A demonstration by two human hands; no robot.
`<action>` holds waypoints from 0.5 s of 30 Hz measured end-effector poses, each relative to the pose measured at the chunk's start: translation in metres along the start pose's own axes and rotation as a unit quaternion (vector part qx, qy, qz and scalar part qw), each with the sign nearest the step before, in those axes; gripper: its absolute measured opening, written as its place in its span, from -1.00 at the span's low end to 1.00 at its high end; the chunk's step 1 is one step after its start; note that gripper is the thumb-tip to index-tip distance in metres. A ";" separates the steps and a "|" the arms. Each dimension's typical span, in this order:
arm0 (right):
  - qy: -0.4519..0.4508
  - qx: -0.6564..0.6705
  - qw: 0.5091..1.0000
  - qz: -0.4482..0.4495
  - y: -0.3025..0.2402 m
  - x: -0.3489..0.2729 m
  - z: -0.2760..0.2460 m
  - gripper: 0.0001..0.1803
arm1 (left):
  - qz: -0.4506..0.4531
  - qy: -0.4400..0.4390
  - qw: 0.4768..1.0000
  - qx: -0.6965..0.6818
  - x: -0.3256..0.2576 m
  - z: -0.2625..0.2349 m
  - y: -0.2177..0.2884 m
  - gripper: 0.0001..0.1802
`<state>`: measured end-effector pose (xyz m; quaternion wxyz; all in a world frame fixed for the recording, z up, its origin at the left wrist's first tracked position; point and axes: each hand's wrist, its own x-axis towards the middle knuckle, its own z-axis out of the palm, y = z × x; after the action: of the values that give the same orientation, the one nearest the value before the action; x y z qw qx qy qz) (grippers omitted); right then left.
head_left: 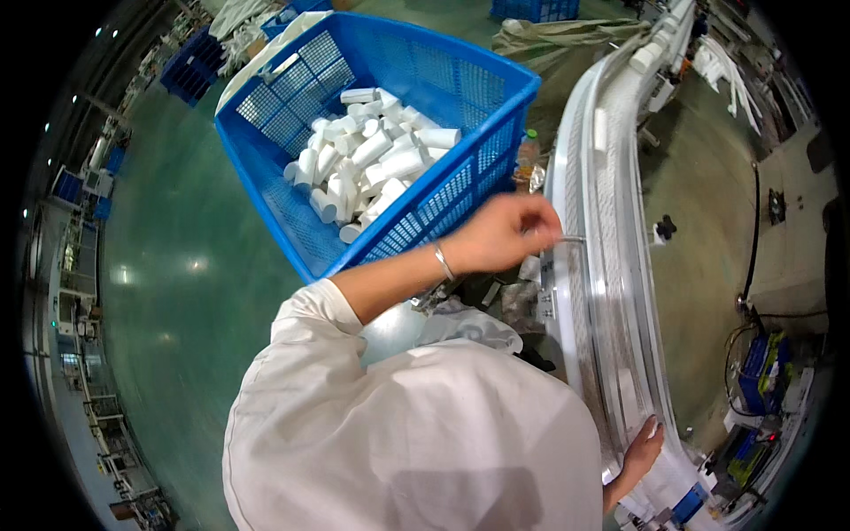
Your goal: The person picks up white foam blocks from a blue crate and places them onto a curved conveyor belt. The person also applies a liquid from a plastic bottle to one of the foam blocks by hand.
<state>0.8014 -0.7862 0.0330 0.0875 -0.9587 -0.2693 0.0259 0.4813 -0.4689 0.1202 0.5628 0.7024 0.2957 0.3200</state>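
My left hand point(506, 234) is raised between the blue crate and the conveyor, its fingers curled and slightly blurred. Whatever it may hold is hidden. Close to its fingertips, a thin metal rod point(574, 239) sticks out from the conveyor's side. My right hand point(639, 453) lies at the near end of the curved conveyor point(595, 208), its fingers partly stretched out and a little apart over the white track. White cylinders point(370, 150) lie heaped in the blue plastic crate point(478, 60) at the left. More white cylinders point(601, 130) sit on the conveyor.
A clear bottle with a green cap point(529, 146) stands between crate and conveyor. Crumpled plastic point(474, 327) lies below my left forearm. Beyond the conveyor are a black knob point(665, 227) and machinery with cables point(763, 372). Another blue crate point(536, 9) stands at the back.
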 end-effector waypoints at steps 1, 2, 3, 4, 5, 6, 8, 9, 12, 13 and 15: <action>0.003 0.068 0.998 0.000 -0.019 0.006 -0.007 -0.49 | 0.026 0.064 0.997 0.036 0.007 -0.026 -0.001 -0.89; 0.004 0.134 0.991 0.003 -0.035 0.012 -0.013 -0.53 | -0.009 0.116 0.992 0.055 0.013 -0.054 0.002 -0.88; 0.002 0.199 0.980 0.005 -0.053 0.015 -0.016 -0.56 | 0.032 0.172 0.984 0.044 0.020 -0.087 -0.020 -0.85; 0.073 0.297 0.951 -0.034 -0.077 0.016 -0.012 -0.65 | 0.029 0.205 0.977 0.054 0.025 -0.121 -0.034 -0.84; 0.073 0.308 0.947 -0.056 -0.109 0.016 -0.014 -0.67 | -0.058 0.240 0.967 0.057 0.025 -0.151 -0.040 -0.82; 0.068 0.319 0.942 -0.078 -0.142 0.015 -0.021 -0.69 | -0.031 0.253 0.961 0.112 0.026 -0.189 -0.074 -0.76; 0.025 0.376 0.921 -0.095 -0.195 0.015 -0.024 -0.72 | -0.131 0.276 0.913 0.269 0.019 -0.251 -0.137 -0.57; -0.011 0.422 0.902 -0.092 -0.218 0.016 -0.024 -0.73 | -0.219 0.260 0.889 0.306 0.011 -0.272 -0.166 -0.52; -0.074 0.434 0.889 -0.128 -0.273 0.024 -0.026 -0.76 | -0.353 0.182 0.811 0.428 -0.010 -0.307 -0.257 -0.43; -0.085 0.417 0.893 -0.147 -0.289 0.025 -0.026 -0.77 | -0.396 0.158 0.785 0.449 -0.010 -0.309 -0.279 -0.41; -0.106 0.414 0.889 -0.163 -0.315 0.026 -0.024 -0.77 | -0.406 0.166 0.775 0.455 -0.009 -0.303 -0.319 -0.40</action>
<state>0.6646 -0.5124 0.1136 0.4509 -0.7694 -0.3945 0.2217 0.2211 -0.2319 -0.1448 0.1978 0.6274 0.7532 0.0019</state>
